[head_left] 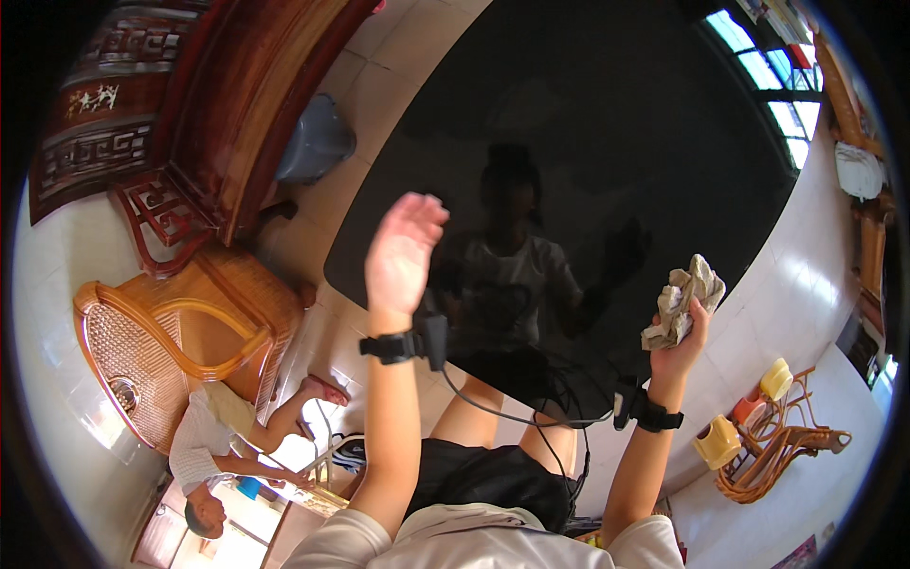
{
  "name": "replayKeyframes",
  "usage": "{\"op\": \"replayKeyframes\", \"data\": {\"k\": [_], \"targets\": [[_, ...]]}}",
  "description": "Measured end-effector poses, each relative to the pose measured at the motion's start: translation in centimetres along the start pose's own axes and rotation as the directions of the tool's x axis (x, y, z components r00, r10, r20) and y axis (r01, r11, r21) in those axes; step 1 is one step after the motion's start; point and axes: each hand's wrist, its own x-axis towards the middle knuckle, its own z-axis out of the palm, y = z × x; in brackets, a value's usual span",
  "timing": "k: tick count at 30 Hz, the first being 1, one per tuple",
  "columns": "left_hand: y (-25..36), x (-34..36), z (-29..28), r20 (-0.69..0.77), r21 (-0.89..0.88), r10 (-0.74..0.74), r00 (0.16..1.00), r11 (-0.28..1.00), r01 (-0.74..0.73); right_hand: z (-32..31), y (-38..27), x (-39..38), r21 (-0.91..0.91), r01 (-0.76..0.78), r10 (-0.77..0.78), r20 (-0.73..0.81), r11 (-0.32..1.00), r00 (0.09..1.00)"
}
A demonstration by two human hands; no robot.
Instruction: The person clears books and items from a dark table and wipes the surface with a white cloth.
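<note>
A large glossy black tabletop (607, 123) with rounded corners lies in front of me and mirrors my upper body and a window. My left hand (406, 248) is raised over its near left edge, holding nothing, with its fingers stretched out and slightly blurred. At the near right edge my right hand (684, 343) grips a crumpled grey-beige rag (690, 299), which bunches up above the fingers. I cannot tell whether the rag touches the tabletop. Each wrist wears a black strap with a small module, and a thin cable (512, 415) runs between them.
On the left stand a carved dark wooden bench (237, 114), a blue-grey plastic stool (320, 142) and a wooden armchair with a woven back (133, 351). Another person (213, 446) sits at the lower left. A rattan rack (782, 450) with yellow and red items stands at right.
</note>
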Motion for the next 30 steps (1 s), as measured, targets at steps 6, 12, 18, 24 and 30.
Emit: {"op": "replayKeyframes", "data": {"k": [6,12,18,24,30], "targets": [[-4.7,-6.5,4.0,0.335,0.392,-0.629,0.702,0.77,0.504,0.1,-0.2,0.0,-0.02,-0.023,0.023,-0.026,1.0,0.999],[-6.5,-9.7,2.0,0.417,0.517,-0.806,0.42,0.59,0.62,0.2,0.6,-0.1,-0.028,-0.055,0.055,-0.025,0.998,0.998],[-5.3,-9.4,0.0,0.326,0.5,-0.796,0.509,0.603,0.622,-1.0,1.3,0.3,-0.009,-0.062,0.062,-0.022,0.998,0.998],[-3.7,-8.9,-0.3,0.152,0.508,-0.606,0.781,0.726,0.464,-1.4,1.7,0.2,-0.029,-0.06,0.059,-0.035,0.998,0.998],[-2.9,-8.0,-1.8,-0.02,0.39,-0.329,0.944,0.867,0.31,-1.6,2.0,0.4,-0.019,-0.099,0.099,-0.036,0.995,0.994]]}}
